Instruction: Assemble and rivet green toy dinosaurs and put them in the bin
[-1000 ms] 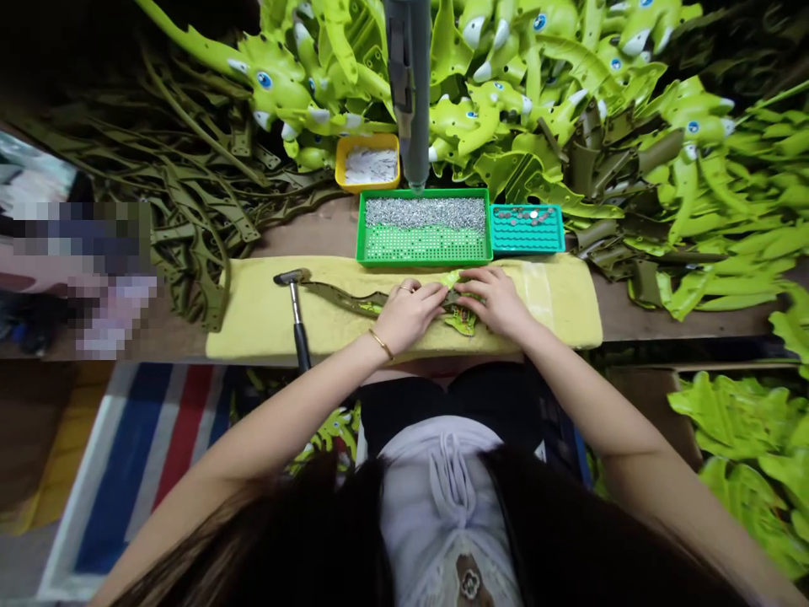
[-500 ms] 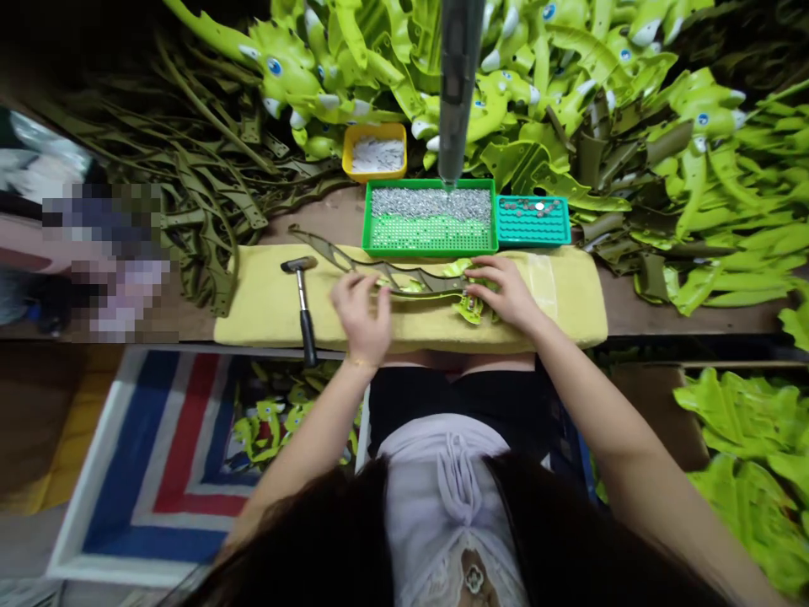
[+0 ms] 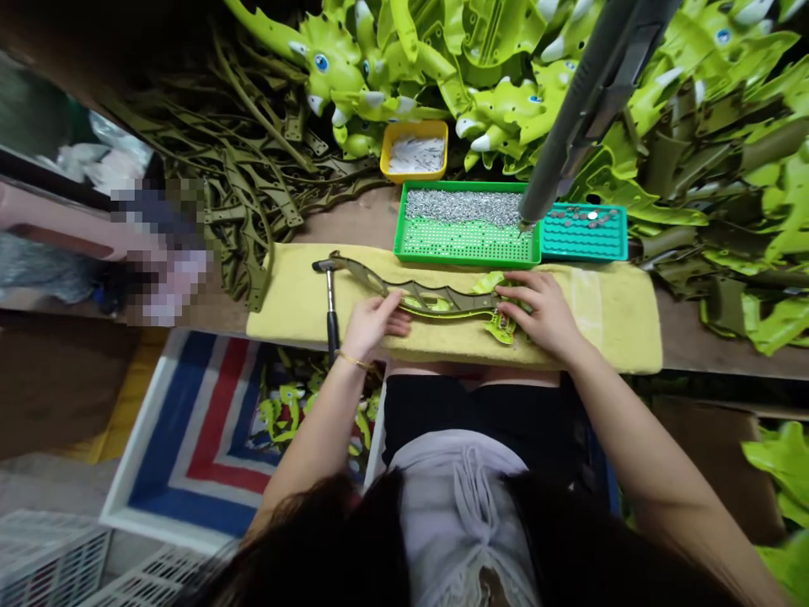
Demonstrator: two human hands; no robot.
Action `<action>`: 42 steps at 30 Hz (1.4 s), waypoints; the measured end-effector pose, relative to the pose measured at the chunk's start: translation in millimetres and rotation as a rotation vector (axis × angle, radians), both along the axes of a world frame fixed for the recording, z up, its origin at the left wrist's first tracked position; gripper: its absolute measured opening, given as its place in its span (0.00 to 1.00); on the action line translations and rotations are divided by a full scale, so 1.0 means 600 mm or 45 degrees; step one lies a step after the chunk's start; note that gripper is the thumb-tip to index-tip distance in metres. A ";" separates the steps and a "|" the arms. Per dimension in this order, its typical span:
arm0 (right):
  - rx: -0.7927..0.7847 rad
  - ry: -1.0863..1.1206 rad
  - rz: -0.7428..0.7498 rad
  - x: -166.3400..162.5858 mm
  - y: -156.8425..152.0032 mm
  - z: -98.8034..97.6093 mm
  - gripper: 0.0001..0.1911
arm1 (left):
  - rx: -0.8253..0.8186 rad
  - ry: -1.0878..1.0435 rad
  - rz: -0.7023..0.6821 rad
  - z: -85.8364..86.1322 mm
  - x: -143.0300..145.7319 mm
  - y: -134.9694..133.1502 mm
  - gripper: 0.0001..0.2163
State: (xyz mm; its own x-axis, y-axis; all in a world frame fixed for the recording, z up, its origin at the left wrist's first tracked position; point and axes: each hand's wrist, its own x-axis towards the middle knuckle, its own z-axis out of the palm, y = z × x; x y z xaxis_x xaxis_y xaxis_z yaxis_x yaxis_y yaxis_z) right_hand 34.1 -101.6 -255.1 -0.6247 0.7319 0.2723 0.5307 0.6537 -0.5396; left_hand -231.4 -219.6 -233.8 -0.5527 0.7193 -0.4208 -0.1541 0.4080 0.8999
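Note:
A long, curved olive-brown plastic strip (image 3: 436,297), joined to lime-green plastic parts (image 3: 500,327), lies across the yellow padded cloth (image 3: 294,303). My left hand (image 3: 374,325) grips the strip left of its middle, thumb on top and fingers underneath. At the right end, my right hand (image 3: 542,310) is closed on the strip and the green parts; its fingertips are partly hidden. A hammer (image 3: 331,312) with a black handle rests left of my left hand, its head close to the strip's far left tip.
A power screwdriver (image 3: 578,118) hangs over a green tray (image 3: 404,253) of small screws. Beside it are a teal tray (image 3: 585,246) with small discs and a yellow box (image 3: 414,175). Olive strips (image 3: 253,181) pile up left, lime dinosaur-like parts (image 3: 493,110) behind. Below left stands a striped bin (image 3: 158,455).
The view has turned, shifting the scene rightward. My left hand has gone from hovering over the strip with spread fingers to gripping it. My right hand stays at the strip's right end.

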 end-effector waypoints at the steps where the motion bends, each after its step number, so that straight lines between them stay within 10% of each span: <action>1: 0.000 -0.027 0.007 -0.002 0.000 0.000 0.15 | -0.009 0.169 -0.028 0.004 0.002 -0.005 0.17; 8: -0.016 -0.070 -0.040 -0.008 -0.011 0.036 0.14 | 0.341 0.027 -0.548 0.018 0.140 0.032 0.11; 14: -0.186 -0.015 -0.134 -0.023 -0.088 0.081 0.23 | 0.302 -0.080 -0.506 0.006 0.161 0.060 0.06; 30: -0.035 0.103 -0.288 -0.030 -0.095 0.030 0.09 | 0.303 -0.154 -0.492 -0.009 0.163 0.055 0.05; 37: 0.031 -0.071 -0.174 -0.008 -0.080 0.027 0.12 | 0.648 0.894 -0.733 -0.026 0.143 0.032 0.09; 42: 0.163 -0.244 -0.189 -0.007 -0.092 0.025 0.14 | 0.742 1.117 -0.832 -0.056 0.135 0.030 0.11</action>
State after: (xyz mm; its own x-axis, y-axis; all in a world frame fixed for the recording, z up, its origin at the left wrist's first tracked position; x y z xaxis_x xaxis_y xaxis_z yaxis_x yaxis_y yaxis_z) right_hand 29.8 -156.9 -240.2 -0.5624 0.7864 0.2556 0.7102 0.6177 -0.3378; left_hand -150.3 -201.7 -267.3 0.0465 0.9214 0.3857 0.6739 -0.3140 0.6688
